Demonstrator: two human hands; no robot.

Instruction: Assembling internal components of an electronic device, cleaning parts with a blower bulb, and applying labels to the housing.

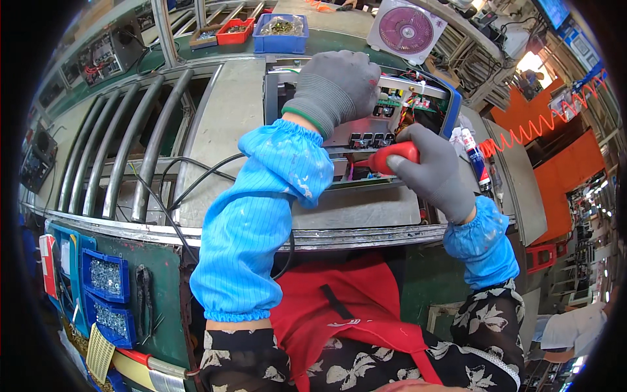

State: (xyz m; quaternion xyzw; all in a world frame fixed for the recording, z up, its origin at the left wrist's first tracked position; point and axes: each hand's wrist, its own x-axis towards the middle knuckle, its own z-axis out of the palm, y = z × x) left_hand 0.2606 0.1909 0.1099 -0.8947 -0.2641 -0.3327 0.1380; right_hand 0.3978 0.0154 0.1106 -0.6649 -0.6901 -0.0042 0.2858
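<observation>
At the upper middle of the frame, an open metal box (359,132) was set on the desk (366,212), with wires (410,108) seemingly fitted already but the inside not yet covered. A red tool (398,155) was gripped in the closed right hand (434,170) at the box's near side. The left hand (339,88) was curled over the box; whether anything was held there could not be told.

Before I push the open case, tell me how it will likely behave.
The case should stay stiff, since its walls look like metal. It may resist a light push, being crowded inside. Its uncovered wires look flexible and could snag.
</observation>
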